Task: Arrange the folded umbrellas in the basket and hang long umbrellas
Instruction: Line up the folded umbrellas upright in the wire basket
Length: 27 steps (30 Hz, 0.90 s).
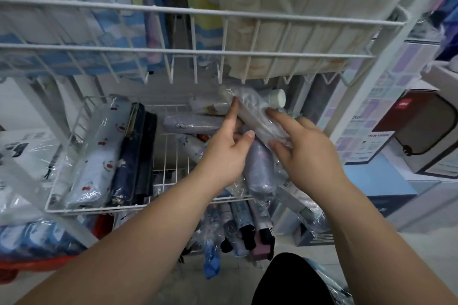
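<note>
Umbrella [255,116], folded and plastic-wrapped, looks light, stiff, slippery; left hand [223,153] and right hand [304,151] pinch its middle loosely above the basket [81,209].

White "deli" logo on dark red box [406,116], other print too blurred

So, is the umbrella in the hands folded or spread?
Folded. The wrapped umbrella is a slim closed roll in clear plastic, held between the left hand and right hand above the basket.
</note>
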### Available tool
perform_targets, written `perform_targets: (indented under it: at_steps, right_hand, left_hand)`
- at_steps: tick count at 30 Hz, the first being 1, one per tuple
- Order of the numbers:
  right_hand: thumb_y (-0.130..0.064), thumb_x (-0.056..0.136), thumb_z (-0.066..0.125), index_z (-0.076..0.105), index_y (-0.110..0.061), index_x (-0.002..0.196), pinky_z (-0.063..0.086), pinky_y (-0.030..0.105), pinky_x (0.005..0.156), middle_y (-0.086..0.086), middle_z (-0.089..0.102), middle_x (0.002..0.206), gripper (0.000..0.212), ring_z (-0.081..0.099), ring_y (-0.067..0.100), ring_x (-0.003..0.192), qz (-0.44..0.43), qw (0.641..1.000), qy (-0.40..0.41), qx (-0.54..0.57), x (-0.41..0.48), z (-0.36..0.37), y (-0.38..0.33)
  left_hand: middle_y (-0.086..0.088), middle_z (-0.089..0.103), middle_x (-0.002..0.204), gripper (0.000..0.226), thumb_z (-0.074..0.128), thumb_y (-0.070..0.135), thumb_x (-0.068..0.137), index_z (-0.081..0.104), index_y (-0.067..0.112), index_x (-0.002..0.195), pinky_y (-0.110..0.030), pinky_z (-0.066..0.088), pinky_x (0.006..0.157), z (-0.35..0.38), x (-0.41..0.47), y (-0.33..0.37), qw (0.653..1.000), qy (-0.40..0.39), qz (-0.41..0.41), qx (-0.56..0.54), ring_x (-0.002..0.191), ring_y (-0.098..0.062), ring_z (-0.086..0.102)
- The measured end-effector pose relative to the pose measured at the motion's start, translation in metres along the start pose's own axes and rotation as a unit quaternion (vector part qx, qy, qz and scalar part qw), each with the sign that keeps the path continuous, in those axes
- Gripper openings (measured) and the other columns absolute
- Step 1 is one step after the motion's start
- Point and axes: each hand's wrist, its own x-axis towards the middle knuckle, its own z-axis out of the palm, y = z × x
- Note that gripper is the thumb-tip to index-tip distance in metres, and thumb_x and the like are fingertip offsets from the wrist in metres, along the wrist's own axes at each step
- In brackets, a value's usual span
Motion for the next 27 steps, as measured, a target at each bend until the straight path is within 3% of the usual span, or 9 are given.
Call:
perform_targets:
  at_steps: [3, 7, 12, 16, 19, 20, 22, 24, 27]
  right_hand:
    - [-0.037, 0.091, 0.067, 0.044, -0.043, 0.144, 0.039, 0.029, 0.070, -0.004, 0.052, 0.100, 0.059, 0.059, 0.025, 0.093, -0.028, 1.000, 0.010, 0.007, 0.006, -0.009, -0.019]
    - [-0.043, 0.089, 0.068, 0.045, -0.039, 0.145, 0.047, 0.033, 0.085, 0.007, 0.062, 0.116, 0.061, 0.061, 0.029, 0.105, -0.043, 0.997, -0.026, 0.059, 0.017, -0.005, -0.056]
    - [-0.044, 0.091, 0.066, 0.037, -0.039, 0.150, 0.043, 0.030, 0.097, 0.012, 0.058, 0.134, 0.066, 0.055, 0.030, 0.124, -0.051, 0.985, -0.113, 0.119, 0.031, 0.040, -0.104]
    - [-0.034, 0.093, 0.065, 0.040, -0.028, 0.151, 0.040, 0.029, 0.107, 0.006, 0.054, 0.146, 0.063, 0.050, 0.023, 0.134, -0.022, 0.964, -0.162, 0.208, 0.039, 0.093, -0.131]
    - [-0.025, 0.093, 0.066, 0.047, -0.019, 0.147, 0.038, 0.021, 0.105, 0.002, 0.054, 0.147, 0.058, 0.051, 0.017, 0.134, 0.039, 0.937, -0.190, 0.290, 0.045, 0.128, -0.138]
    - [-0.024, 0.093, 0.066, 0.048, -0.018, 0.146, 0.038, 0.019, 0.102, 0.002, 0.055, 0.145, 0.057, 0.052, 0.017, 0.132, 0.053, 0.935, -0.193, 0.294, 0.046, 0.138, -0.140]
    - [-0.022, 0.092, 0.068, 0.050, -0.016, 0.145, 0.038, 0.015, 0.094, 0.003, 0.057, 0.143, 0.056, 0.054, 0.018, 0.130, 0.074, 0.932, -0.187, 0.300, 0.047, 0.153, -0.144]
    - [-0.017, 0.091, 0.068, 0.050, -0.015, 0.145, 0.040, 0.016, 0.095, 0.005, 0.059, 0.141, 0.057, 0.055, 0.019, 0.129, 0.089, 0.930, -0.172, 0.314, 0.047, 0.165, -0.148]
    - [-0.016, 0.090, 0.065, 0.048, -0.017, 0.147, 0.041, 0.022, 0.098, 0.007, 0.059, 0.141, 0.059, 0.056, 0.023, 0.128, 0.086, 0.944, -0.169, 0.270, 0.045, 0.177, -0.150]
  left_hand:
    - [0.012, 0.062, 0.134, 0.068, 0.053, 0.016, 0.103, 0.020, 0.044, 0.156, -0.027, 0.045, 0.105, -0.015, -0.004, 0.009, 0.999, 0.020, 0.033, -0.017, 0.117, -0.004, 0.061]
    - [0.006, 0.061, 0.139, 0.062, 0.054, 0.016, 0.101, 0.031, 0.040, 0.154, -0.041, 0.045, 0.111, -0.050, -0.010, 0.009, 0.996, 0.067, 0.045, -0.031, 0.124, -0.012, 0.061]
    - [0.029, 0.071, 0.109, 0.067, 0.052, 0.005, 0.102, 0.026, 0.032, 0.157, -0.028, 0.055, 0.090, -0.098, -0.019, -0.003, 0.993, 0.104, -0.003, -0.054, 0.106, -0.004, 0.070]
    - [0.018, 0.051, 0.140, 0.073, 0.057, 0.005, 0.099, 0.023, 0.029, 0.159, -0.010, 0.049, 0.089, -0.135, -0.014, -0.023, 0.993, 0.110, -0.050, -0.001, 0.108, 0.011, 0.061]
    - [0.007, 0.041, 0.154, 0.071, 0.061, 0.007, 0.097, 0.028, 0.022, 0.158, 0.003, 0.039, 0.084, -0.159, -0.009, -0.034, 0.987, 0.072, -0.092, 0.112, 0.127, 0.001, 0.047]
    - [0.004, 0.040, 0.156, 0.070, 0.062, 0.009, 0.097, 0.030, 0.020, 0.158, 0.000, 0.037, 0.091, -0.166, -0.006, -0.037, 0.979, 0.059, -0.096, 0.168, 0.133, -0.004, 0.043]
    - [-0.001, 0.043, 0.156, 0.067, 0.064, 0.014, 0.095, 0.036, 0.018, 0.155, -0.019, 0.036, 0.111, -0.179, -0.004, -0.042, 0.956, 0.033, -0.090, 0.279, 0.140, -0.014, 0.044]
    - [-0.003, 0.053, 0.148, 0.063, 0.067, 0.018, 0.093, 0.043, 0.018, 0.152, -0.033, 0.041, 0.112, -0.188, -0.005, -0.045, 0.935, 0.003, -0.084, 0.344, 0.133, -0.020, 0.053]
    - [-0.007, 0.058, 0.142, 0.055, 0.068, 0.018, 0.093, 0.051, 0.015, 0.145, -0.029, 0.042, 0.109, -0.193, -0.013, -0.046, 0.909, -0.035, -0.047, 0.414, 0.129, -0.023, 0.056]
